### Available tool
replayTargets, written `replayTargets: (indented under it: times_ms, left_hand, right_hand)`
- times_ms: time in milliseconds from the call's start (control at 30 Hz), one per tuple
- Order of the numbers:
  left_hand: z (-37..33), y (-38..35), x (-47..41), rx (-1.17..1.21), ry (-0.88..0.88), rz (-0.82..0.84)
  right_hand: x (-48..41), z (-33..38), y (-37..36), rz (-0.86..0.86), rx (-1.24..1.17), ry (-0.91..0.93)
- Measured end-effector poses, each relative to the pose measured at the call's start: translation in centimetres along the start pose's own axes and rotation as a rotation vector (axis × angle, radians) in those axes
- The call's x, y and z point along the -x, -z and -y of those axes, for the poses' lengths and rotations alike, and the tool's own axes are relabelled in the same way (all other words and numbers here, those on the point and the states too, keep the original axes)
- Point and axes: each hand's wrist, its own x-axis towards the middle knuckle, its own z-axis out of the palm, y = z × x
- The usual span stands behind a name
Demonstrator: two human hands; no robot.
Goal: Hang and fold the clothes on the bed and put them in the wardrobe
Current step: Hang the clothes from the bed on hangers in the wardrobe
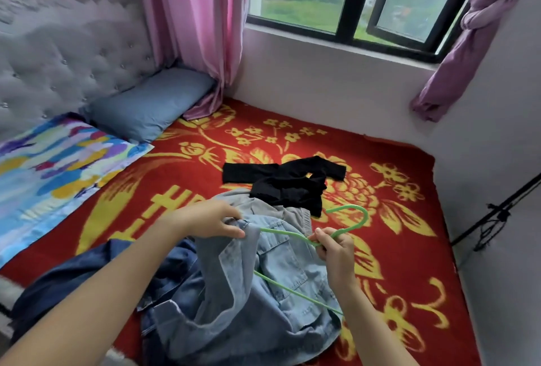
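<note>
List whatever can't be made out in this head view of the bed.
- The green hanger: head view, one shoulder is hidden inside the light denim jacket.
- The dark blue garment: head view, partly covered by the left forearm and the jacket; its kind is unclear.
- The black garment: head view, bunched on itself; kind unclear.
- The wardrobe: outside the frame.

Bare blanket (409, 248) right of black garment (288, 187)

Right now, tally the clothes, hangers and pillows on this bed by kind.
Clothes: 3 (light denim jacket, dark blue garment, black garment)
Hangers: 1 (green hanger, in the right hand)
Pillows: 2 (grey-blue pillow, multicoloured pillow)
Total: 6
The grey fold beside the black garment is counted with the jacket; I cannot tell them apart.
</note>
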Motion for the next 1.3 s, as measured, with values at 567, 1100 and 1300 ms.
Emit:
replayTargets:
  times_ms: [567, 1100, 1300]
  left_hand:
    - [-1.7, 8.0, 5.4, -0.225, -0.419, -0.807]
    - [-6.7, 14.3, 7.7, 0.270, -0.481, -0.933]
    - [-9.2, 15.9, 8.5, 0.336, -0.569, -0.917]
  right_hand:
    - [-3.3, 5.6, 4.3, 0.213, 0.543, 0.266]
    - [-5.8, -1.0, 1.4, -0.163, 0.143, -0.366]
    - [-6.8, 4.1, -4.6, 0.288, 0.257, -0.022]
